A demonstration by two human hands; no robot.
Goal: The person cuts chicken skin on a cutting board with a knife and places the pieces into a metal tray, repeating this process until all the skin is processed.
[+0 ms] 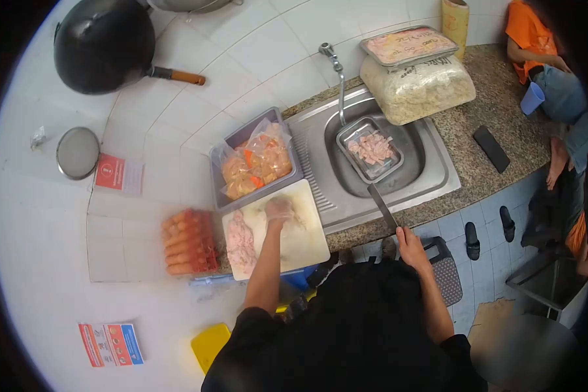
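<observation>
My right hand [410, 247] grips the handle of a knife [383, 208]. The blade points away from me over the front rim of the sink, its tip close to a transparent tray [373, 176] of cut pale pink meat pieces [374, 149]. On a white cutting board [307, 245] at the left rests my left hand [279, 208], which seems to wear a thin see-through glove. Its fingers are blurred, so what they hold, if anything, is hidden. Beside it, along the board's left side, lies a heap of raw pink meat [240, 245].
Behind the board stands a grey bin [298, 171] with bagged orange-coloured food. Egg trays [188, 242] are at its left. The steel sink [441, 166] has a large wrapped pack [418, 88] at its back right corner. A phone [491, 149] lies on the counter; a person [532, 39] sits beyond.
</observation>
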